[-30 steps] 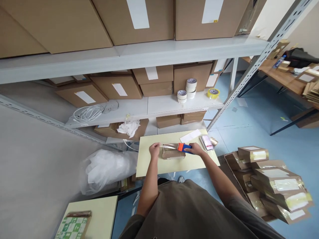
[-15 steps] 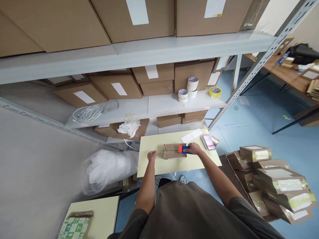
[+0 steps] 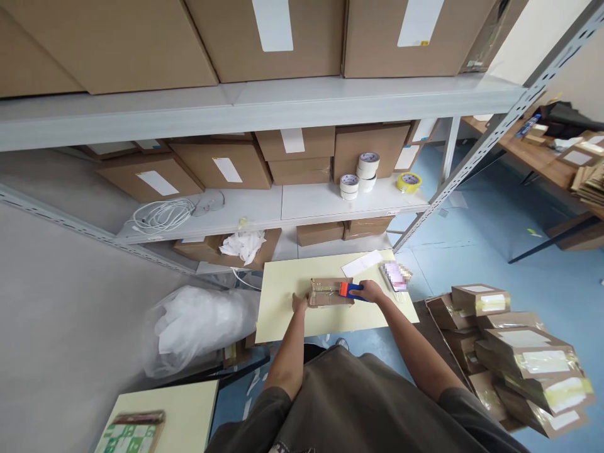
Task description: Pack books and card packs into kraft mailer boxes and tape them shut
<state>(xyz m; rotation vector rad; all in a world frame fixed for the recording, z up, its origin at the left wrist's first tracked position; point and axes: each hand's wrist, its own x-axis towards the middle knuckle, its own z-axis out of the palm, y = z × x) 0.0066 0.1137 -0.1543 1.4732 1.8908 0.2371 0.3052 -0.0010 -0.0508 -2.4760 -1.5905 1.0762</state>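
Left hand has come in to the left end of the small brown cardboard box, its grip too small to tell; the right hand has its grip wrapped round a blue-and-orange plastic tape dispenser over the box's right end. Lying on the pale-yellow desk, the box looks light, fairly stiff, best held by its end walls. Grey metal shelving stands beyond, above blue floor.

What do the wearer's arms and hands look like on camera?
The left hand and right hand are bare, with no gloves visible. I make out no watch or bracelet. The forearms are uncovered below short, dark grey-brown sleeves, matching the shirt.
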